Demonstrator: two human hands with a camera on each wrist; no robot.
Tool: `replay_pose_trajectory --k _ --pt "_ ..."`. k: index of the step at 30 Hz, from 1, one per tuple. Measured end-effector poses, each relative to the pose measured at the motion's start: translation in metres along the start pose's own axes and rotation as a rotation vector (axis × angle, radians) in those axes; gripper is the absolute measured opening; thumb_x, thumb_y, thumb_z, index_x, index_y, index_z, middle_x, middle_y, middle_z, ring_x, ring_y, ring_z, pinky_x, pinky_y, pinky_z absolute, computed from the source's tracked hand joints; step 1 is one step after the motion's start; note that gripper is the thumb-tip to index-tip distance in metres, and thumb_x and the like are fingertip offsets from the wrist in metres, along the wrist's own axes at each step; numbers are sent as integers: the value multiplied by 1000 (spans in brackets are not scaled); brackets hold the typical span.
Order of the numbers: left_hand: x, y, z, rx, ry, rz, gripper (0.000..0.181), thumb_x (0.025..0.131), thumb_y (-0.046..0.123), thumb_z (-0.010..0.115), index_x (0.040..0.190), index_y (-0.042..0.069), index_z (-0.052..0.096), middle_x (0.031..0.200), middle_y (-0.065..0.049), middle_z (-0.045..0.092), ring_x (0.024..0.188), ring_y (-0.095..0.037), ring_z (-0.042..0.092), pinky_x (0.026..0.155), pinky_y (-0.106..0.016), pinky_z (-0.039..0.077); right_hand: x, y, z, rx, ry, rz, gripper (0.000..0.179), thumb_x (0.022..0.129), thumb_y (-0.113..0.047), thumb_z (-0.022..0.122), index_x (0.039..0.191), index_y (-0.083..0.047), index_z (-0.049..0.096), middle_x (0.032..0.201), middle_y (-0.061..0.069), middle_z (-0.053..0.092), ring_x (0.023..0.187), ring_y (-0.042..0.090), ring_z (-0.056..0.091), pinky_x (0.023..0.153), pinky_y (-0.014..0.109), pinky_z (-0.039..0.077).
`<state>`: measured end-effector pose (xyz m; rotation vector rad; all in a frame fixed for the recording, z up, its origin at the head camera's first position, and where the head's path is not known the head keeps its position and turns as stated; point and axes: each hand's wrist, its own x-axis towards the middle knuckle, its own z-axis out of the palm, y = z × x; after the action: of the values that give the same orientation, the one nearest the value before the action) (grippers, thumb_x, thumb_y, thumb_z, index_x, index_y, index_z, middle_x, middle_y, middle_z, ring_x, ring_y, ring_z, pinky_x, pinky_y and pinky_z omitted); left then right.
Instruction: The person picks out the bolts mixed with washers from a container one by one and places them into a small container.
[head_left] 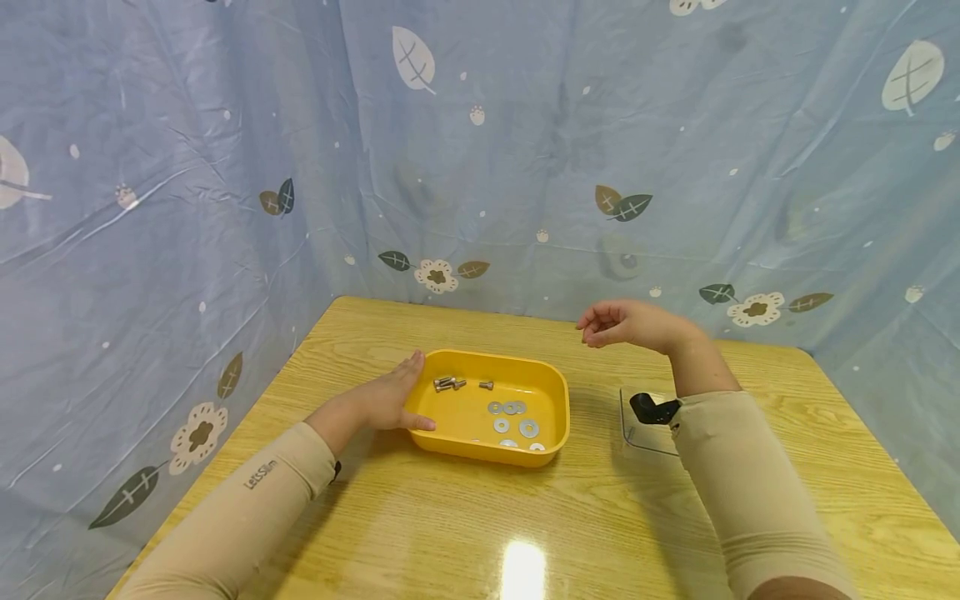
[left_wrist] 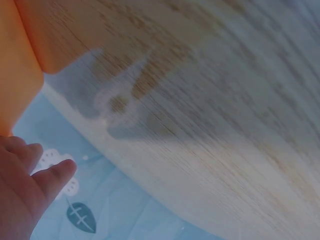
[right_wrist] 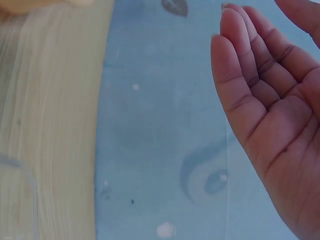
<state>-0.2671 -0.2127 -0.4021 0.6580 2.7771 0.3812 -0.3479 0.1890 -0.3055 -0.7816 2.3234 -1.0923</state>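
A yellow tray [head_left: 442,446] stands on the table, with several socket-head bolts [head_left: 444,384] at its back left and several flat washers [head_left: 528,428] towards its right side. My left hand [head_left: 386,398] rests against the tray's left end, fingers and thumb spread; the thumb reaches over the rim. In the left wrist view some of its fingers show beside the tray's orange-looking wall [left_wrist: 17,65]. Raised to the right of the tray is my right hand [head_left: 633,325], fingers loosely bent. The right wrist view shows its palm [right_wrist: 290,120] bare, holding nothing.
A clear, shallow container [head_left: 633,433] lies on the wooden table [head_left: 420,517] to the right, partly hidden by the right forearm. A blue patterned curtain [head_left: 517,167] hangs along the back and sides of the table.
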Motion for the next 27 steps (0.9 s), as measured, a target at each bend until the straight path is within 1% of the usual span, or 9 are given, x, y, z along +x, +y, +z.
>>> replay_pose_trajectory --k 4,9,14,16,19,21,24,27 --pt "1 0 0 2 -2 -1 116 74 67 56 145 0 -7 151 -16 -11 139 -29 0 111 -42 12 12 -7 8 -3 4 -27 31 86 -20 64 112 -4 56 100 9 60 96 25 56 89 34 43" --pt "2 -1 0 2 0 -3 117 73 68 56 145 0 -7 151 -17 -10 139 -29 0 111 -42 12 29 -15 22 33 -7 -61 28 87 -16 63 111 -4 57 99 12 60 93 25 57 87 35 46" --pt "2 -2 2 -17 1 -4 115 75 63 60 145 0 -6 151 -16 -10 139 -29 0 111 -43 12 46 -23 38 71 -19 -94 25 87 -13 62 109 -3 58 97 13 61 91 24 58 89 40 46" --pt "1 -2 2 -25 -4 -8 114 76 61 61 145 1 -7 151 -14 -12 139 -28 -1 111 -43 11 53 -25 45 86 -13 -109 24 87 -12 62 109 -2 58 97 14 60 91 24 58 89 41 46" --pt "1 -3 2 -21 -12 -18 115 75 62 60 145 3 -10 151 -13 -13 139 -28 -1 111 -43 11 63 -26 53 104 -1 -135 22 87 -12 62 107 -2 59 98 16 60 90 24 57 89 41 46" --pt "2 -4 2 -18 -12 -23 116 75 63 59 144 4 -12 151 -12 -14 139 -29 -1 111 -43 11 70 -26 59 109 6 -147 21 87 -12 63 105 -2 59 98 18 60 91 27 57 88 40 46" --pt "3 -4 3 -9 -4 -24 117 74 65 58 144 5 -12 151 -12 -14 139 -28 -1 111 -43 12 78 -23 66 110 5 -158 18 87 -10 62 102 -1 60 99 20 60 94 35 56 87 39 46" --pt "5 -5 4 -7 5 -16 117 73 66 58 145 4 -11 151 -12 -14 139 -28 -1 111 -43 12 84 -18 73 97 3 -150 16 87 -10 62 100 -2 60 100 22 60 96 40 54 85 36 47"
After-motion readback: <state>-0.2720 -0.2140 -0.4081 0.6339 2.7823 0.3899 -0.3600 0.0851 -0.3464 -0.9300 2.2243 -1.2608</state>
